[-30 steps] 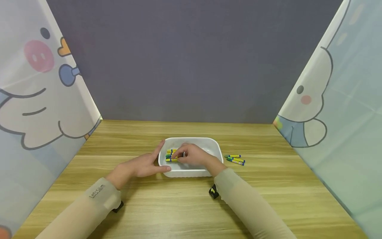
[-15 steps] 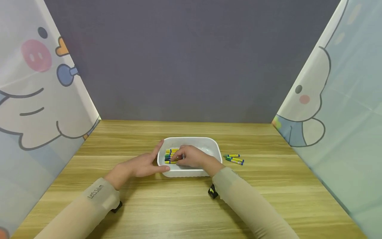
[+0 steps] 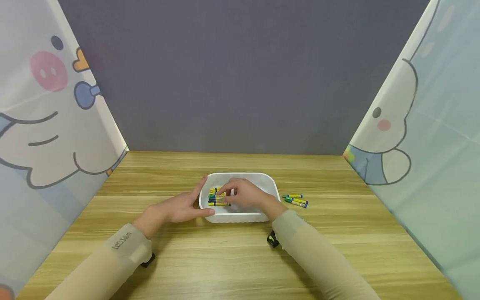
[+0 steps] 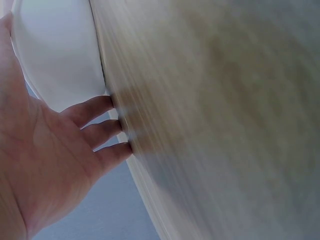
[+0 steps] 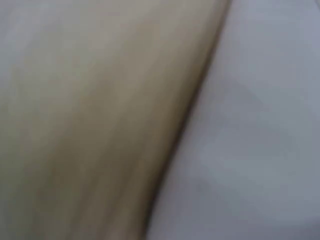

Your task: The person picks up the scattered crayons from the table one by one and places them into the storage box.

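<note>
Head view: left hand flat, fingers straight, thumb and index bracing the left end of the white tray on the table. Right hand over tray, fingers curled loosely above the crayons at its fingertips; pinch or not: cannot tell. More crayons, the loose crayons, lie right of that hand, outside tray.

Left wrist view: fingers straight, tips near the tray wall.

Right wrist view: blurred, hand not seen.
</note>
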Tool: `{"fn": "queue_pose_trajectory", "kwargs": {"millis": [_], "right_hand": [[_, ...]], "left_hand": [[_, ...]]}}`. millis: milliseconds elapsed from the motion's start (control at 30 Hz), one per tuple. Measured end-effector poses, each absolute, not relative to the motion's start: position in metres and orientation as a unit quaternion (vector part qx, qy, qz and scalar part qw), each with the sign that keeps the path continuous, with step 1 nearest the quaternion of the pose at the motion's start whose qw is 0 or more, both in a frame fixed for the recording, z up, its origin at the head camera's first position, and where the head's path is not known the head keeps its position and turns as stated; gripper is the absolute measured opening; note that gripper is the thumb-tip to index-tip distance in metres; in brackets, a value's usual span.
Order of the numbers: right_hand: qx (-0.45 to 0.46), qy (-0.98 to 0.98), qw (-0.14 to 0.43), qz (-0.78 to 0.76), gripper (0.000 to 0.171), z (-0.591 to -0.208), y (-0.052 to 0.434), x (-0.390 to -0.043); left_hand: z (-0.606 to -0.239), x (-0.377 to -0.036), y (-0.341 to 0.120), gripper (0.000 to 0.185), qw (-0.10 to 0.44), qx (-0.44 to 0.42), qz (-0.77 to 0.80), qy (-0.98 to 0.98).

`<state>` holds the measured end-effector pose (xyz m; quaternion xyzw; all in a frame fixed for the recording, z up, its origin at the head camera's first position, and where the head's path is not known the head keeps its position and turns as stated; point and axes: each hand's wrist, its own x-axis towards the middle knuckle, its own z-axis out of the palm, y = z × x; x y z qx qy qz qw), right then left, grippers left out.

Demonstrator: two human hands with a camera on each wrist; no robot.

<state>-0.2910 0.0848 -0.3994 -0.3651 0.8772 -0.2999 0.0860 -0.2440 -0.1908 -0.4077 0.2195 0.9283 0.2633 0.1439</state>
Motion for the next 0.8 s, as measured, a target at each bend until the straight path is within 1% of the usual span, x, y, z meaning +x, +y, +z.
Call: {"fn": "queue_pose_trajectory", "kwargs": {"millis": [200,367,467,633,800], "right_hand": [[-0.354,0.88,0.046,-0.312,0.024,-0.379,0.122,-0.29],[-0.32,0.884,0.001,-0.34,0.021,-0.363,0.171,-0.285],[-0.293,0.891,-0.013,-0.347,0.02,-0.36,0.202,-0.284],[-0.252,0.907,0.001,-0.336,0.02,-0.367,0.249,-0.285],[-0.237,0.921,0.05,-0.306,0.02,-0.381,0.284,-0.289]], "left_hand": [[-0.409,-0.244,-0.19,0.126,0.147,0.217,0.265,0.928],[-0.41,-0.244,-0.191,0.127,0.147,0.216,0.268,0.927],[-0.41,-0.245,-0.191,0.126,0.145,0.211,0.271,0.928],[-0.411,-0.244,-0.191,0.126,0.142,0.213,0.275,0.927],[-0.412,-0.244,-0.191,0.125,0.143,0.212,0.275,0.927]]}}
